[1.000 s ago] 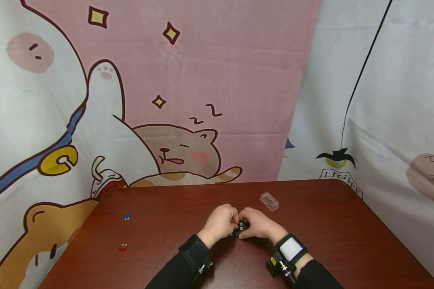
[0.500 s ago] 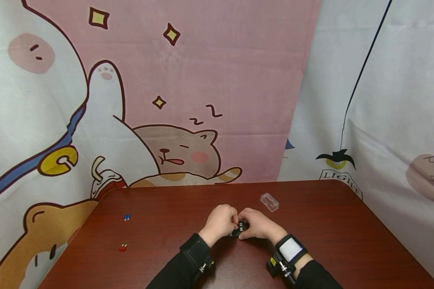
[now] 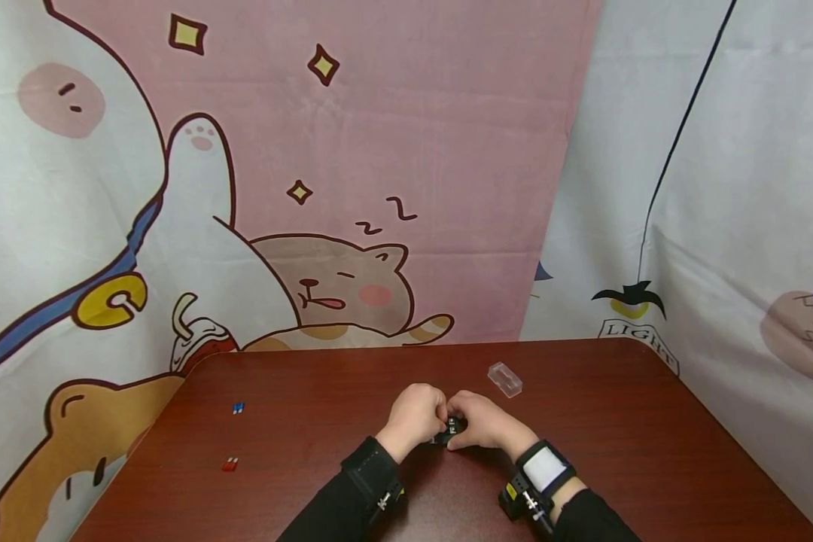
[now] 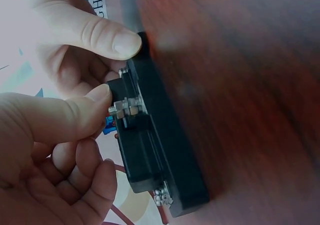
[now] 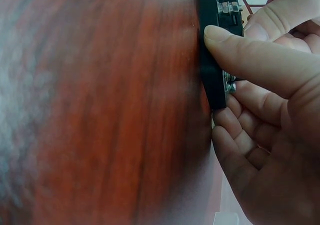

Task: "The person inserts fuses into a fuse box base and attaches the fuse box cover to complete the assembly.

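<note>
Between my hands, on the tabletop, sits a black terminal block (image 3: pixel 452 427) with metal studs, nuts and end screws. The left wrist view shows this block (image 4: pixel 175 155) on edge, its raised middle part facing my fingers. My left hand (image 3: pixel 412 418) has thumb and curled fingers at that raised part, beside a stud with a nut (image 4: pixel 131 107). Whether they pinch the nut or the black part is hidden. My right hand (image 3: pixel 484 421) grips the block's other end, its thumb (image 5: pixel 225 40) on the base's edge and its fingers curled behind.
Behind my right hand lies a clear plastic cover (image 3: pixel 505 379). To the left are a small blue piece (image 3: pixel 238 408) and a small red piece (image 3: pixel 229 465), each with light tips. A printed cloth (image 3: pixel 447 188) hangs beyond the table's back edge (image 3: pixel 379 348).
Both hands stay on the terminal block in nearly the same place. My left forearm has shifted slightly to the right.
</note>
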Demonstrator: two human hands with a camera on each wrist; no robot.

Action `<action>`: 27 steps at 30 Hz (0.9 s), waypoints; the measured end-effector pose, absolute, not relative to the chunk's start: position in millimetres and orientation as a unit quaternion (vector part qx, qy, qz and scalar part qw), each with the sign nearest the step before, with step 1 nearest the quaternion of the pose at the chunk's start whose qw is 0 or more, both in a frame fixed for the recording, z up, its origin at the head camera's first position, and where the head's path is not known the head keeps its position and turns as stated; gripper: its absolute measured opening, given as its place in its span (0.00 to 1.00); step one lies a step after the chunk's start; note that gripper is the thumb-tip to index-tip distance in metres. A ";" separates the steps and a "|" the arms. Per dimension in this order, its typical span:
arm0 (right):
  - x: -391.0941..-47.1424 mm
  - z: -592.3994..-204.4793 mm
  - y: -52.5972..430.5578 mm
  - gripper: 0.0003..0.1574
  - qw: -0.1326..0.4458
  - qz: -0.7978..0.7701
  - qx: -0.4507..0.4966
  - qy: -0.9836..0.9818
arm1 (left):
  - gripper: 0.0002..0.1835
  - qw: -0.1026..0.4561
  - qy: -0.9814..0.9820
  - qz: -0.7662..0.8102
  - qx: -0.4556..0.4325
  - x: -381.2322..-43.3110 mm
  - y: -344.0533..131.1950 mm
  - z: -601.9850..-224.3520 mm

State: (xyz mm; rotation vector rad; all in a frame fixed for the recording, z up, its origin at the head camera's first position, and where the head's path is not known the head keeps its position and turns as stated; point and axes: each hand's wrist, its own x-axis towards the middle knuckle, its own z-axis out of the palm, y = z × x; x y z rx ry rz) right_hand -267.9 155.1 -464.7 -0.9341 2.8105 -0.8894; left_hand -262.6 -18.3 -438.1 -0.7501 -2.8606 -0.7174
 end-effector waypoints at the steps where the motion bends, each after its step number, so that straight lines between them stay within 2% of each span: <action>1: -267.8 -464.5 155.1 0.23 0.025 -0.287 -0.301 0.909 | 0.16 0.047 -0.939 -0.237 -0.244 -262.5 -18.2 -438.1; 13: -267.4 -466.1 155.9 0.24 0.019 -0.283 -0.308 0.908 | 0.15 0.051 -0.937 -0.231 -0.257 -261.6 -21.1 -441.7; 27: -267.9 -464.4 154.2 0.25 0.032 -0.287 -0.296 0.910 | 0.08 0.050 -0.926 -0.230 -0.296 -254.9 -40.5 -434.2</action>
